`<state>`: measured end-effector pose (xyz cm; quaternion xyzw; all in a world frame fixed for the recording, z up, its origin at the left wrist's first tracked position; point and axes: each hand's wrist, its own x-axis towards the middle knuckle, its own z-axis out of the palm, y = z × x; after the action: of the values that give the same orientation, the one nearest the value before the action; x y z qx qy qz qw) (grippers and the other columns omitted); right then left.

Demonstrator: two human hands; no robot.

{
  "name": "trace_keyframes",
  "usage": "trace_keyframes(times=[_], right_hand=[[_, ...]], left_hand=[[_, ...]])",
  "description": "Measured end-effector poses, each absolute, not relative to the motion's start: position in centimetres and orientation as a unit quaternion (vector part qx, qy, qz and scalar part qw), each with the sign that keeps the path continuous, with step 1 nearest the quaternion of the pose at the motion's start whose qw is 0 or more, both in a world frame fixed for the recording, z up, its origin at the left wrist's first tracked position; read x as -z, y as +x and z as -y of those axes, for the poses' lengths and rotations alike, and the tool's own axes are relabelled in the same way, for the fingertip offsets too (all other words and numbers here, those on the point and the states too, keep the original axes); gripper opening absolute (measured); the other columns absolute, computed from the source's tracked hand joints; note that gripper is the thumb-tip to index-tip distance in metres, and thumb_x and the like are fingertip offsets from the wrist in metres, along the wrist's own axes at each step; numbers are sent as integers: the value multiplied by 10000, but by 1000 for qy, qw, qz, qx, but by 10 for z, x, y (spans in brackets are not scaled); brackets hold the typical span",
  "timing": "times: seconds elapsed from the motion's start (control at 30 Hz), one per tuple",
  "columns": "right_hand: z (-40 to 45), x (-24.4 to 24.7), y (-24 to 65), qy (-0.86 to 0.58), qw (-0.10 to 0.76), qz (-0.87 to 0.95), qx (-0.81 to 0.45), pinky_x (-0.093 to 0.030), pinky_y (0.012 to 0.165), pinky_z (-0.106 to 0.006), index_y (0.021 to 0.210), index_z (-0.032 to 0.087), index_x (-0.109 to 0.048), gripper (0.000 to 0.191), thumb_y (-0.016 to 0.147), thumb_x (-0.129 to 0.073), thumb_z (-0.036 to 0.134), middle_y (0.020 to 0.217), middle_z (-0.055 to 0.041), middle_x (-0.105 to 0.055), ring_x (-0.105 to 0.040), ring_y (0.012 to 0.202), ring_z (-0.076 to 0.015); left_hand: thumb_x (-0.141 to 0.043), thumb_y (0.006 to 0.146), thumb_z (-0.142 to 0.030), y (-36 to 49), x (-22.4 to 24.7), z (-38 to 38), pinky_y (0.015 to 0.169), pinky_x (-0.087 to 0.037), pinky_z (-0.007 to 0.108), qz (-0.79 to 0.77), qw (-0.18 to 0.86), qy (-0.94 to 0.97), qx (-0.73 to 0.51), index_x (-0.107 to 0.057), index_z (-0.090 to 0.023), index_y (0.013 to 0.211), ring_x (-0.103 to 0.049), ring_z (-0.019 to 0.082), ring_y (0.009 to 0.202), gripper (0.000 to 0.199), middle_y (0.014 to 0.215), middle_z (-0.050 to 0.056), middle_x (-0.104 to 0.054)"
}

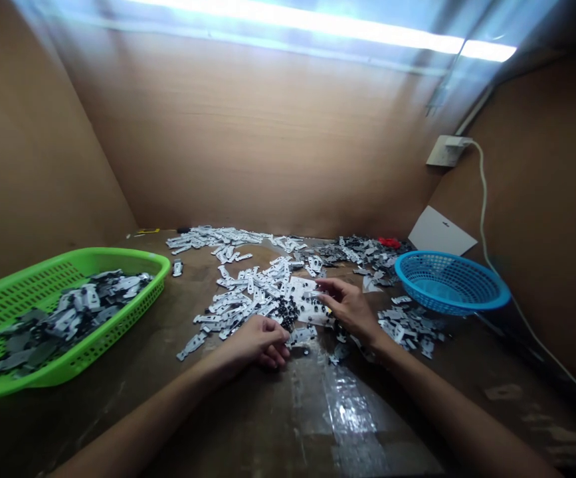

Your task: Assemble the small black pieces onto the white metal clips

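A scattered heap of white and grey flat metal parts (248,292) covers the brown tabletop (288,411) in front of me. My right hand (350,309) has its fingertips on a white perforated plate (307,302) studded with small black pieces. My left hand (258,342) rests curled at the near edge of the heap, beside a cluster of small black pieces (284,313). I cannot tell whether its curled fingers hold anything.
A green plastic basket (118,255) of dark and grey parts sits at left. A blue round basket (432,257) sits at right, beside another heap of parts (407,325). Wooden panels enclose the table on three sides, with a wall socket (447,150) and white cable at right.
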<state>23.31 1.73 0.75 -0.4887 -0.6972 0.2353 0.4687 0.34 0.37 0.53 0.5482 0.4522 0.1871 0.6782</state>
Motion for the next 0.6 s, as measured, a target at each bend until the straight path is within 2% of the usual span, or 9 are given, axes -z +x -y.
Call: trace_keyframes(times=[0.17, 0.23, 0.4, 0.6], right_hand=[[-19, -8, 241, -519, 477, 613, -357, -486, 608, -280, 873, 140, -675, 307, 695, -665, 389, 756, -51, -673, -596, 661, -160], [-19, -10, 244, -523, 486, 592, -374, -485, 620, -280, 868, 139, -682, 295, 697, -665, 379, 753, -49, -673, -592, 653, -152], [-18, -13, 251, -477, 523, 514, -485, -492, 774, -321, 1036, 165, -639, 388, 684, -692, 321, 933, -65, -668, -621, 813, -170], [-16, -12, 250, -482, 509, 470, -537, -487, 714, -281, 892, 143, -674, 323, 611, -758, 278, 836, -64, -664, -614, 748, -156]], left_hand=[[-628, 666, -432, 2, -3, -5, 467, -437, 184, -447, 680, 550, -189, -569, -129, 748, -644, 147, 581, 319, 717, 89, -683], [-631, 664, -434, 2, -2, -5, 470, -437, 184, -447, 681, 548, -192, -566, -132, 747, -641, 144, 579, 320, 714, 85, -683], [-635, 661, -436, 2, -3, -5, 463, -436, 184, -452, 679, 547, -188, -565, -132, 740, -641, 146, 575, 322, 706, 80, -679], [-616, 692, -407, 1, -2, -6, 471, -442, 183, -443, 679, 554, -190, -563, -129, 748, -640, 141, 581, 288, 732, 86, -682]])
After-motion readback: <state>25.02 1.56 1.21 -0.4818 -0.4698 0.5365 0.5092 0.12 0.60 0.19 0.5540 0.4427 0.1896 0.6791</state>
